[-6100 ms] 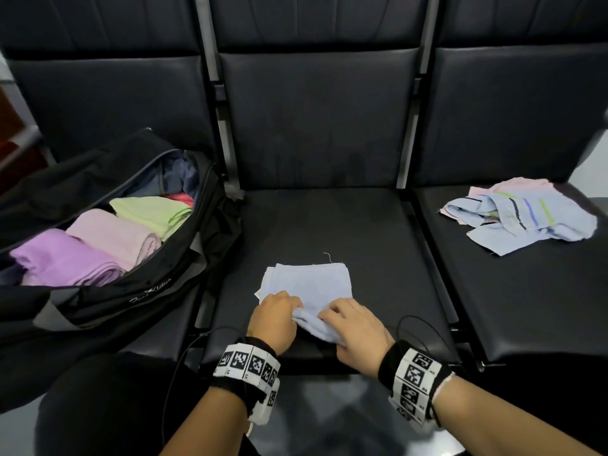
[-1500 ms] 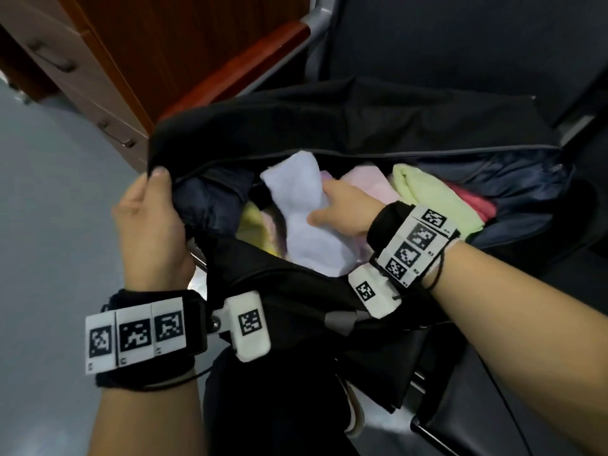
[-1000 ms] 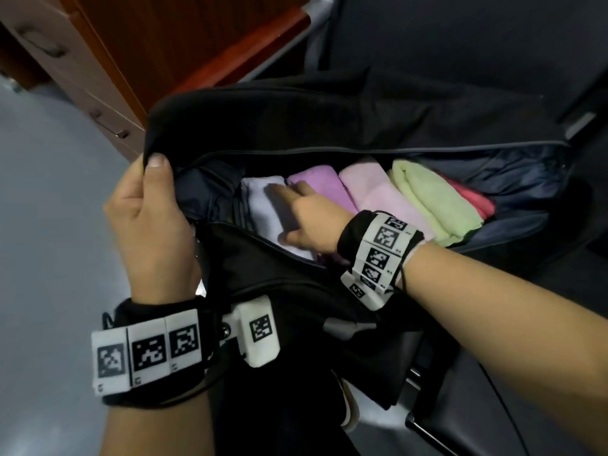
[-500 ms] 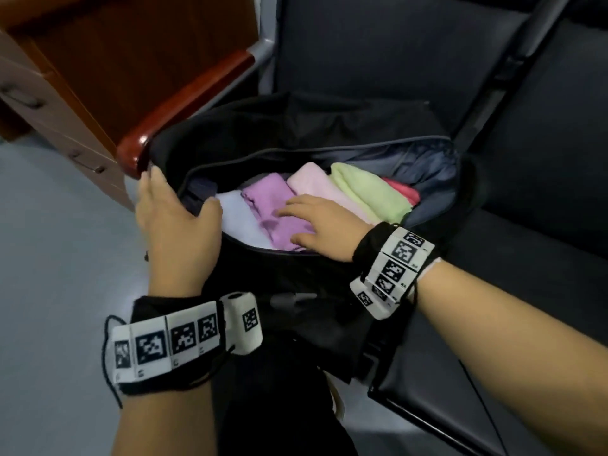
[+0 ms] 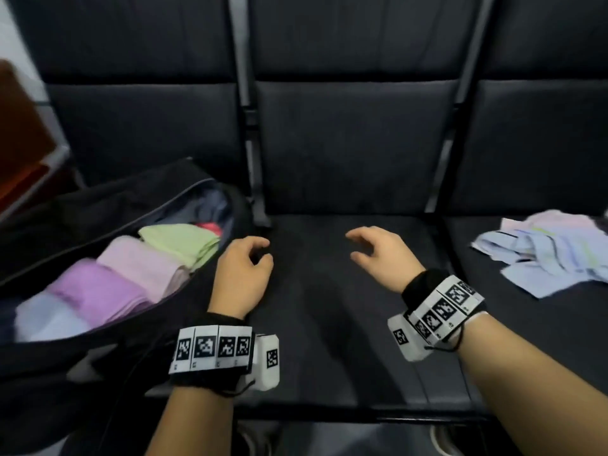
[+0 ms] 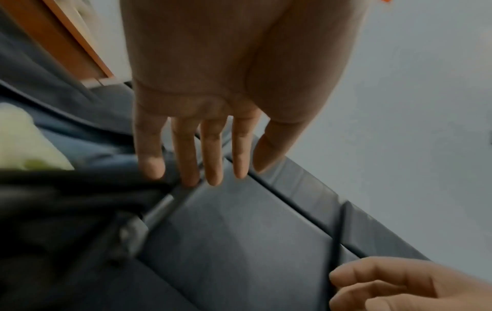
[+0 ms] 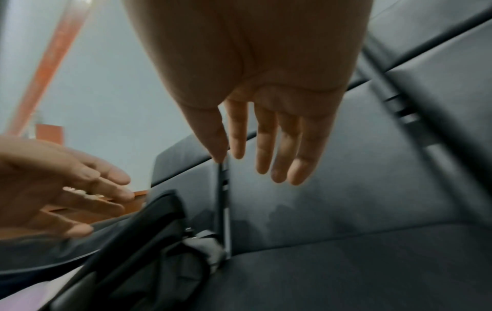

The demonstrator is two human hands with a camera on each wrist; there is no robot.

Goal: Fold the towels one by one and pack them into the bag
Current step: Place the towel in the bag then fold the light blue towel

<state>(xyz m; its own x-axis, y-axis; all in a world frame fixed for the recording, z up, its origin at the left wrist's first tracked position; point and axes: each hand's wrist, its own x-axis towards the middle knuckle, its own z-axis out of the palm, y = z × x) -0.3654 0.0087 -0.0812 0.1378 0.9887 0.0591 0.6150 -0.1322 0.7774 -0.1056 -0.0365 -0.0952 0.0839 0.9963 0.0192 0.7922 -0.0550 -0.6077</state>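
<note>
The open black bag (image 5: 82, 205) lies on the left seat. Inside it sit folded towels in a row: pale blue (image 5: 46, 319), purple (image 5: 95, 291), pink (image 5: 141, 263) and green (image 5: 179, 241), with a red one (image 5: 210, 228) behind. A heap of unfolded pale blue and pink towels (image 5: 543, 258) lies on the right seat. My left hand (image 5: 245, 268) hovers over the middle seat beside the bag, fingers relaxed, holding nothing. My right hand (image 5: 378, 251) hovers over the same seat, fingers loose and empty. In the wrist views the left hand (image 6: 202, 134) and the right hand (image 7: 261, 134) show straight fingers.
A row of three black padded seats (image 5: 345, 284) with metal dividers (image 5: 256, 179) runs across the view. A wooden armrest and cabinet (image 5: 19, 153) stand at the far left. The grey floor (image 5: 329, 439) shows below the seat's front edge.
The pale blue towel went from the middle seat into the bag's left end. Both hands have left the bag and moved right over the middle seat, and the view has swung back to the seats.
</note>
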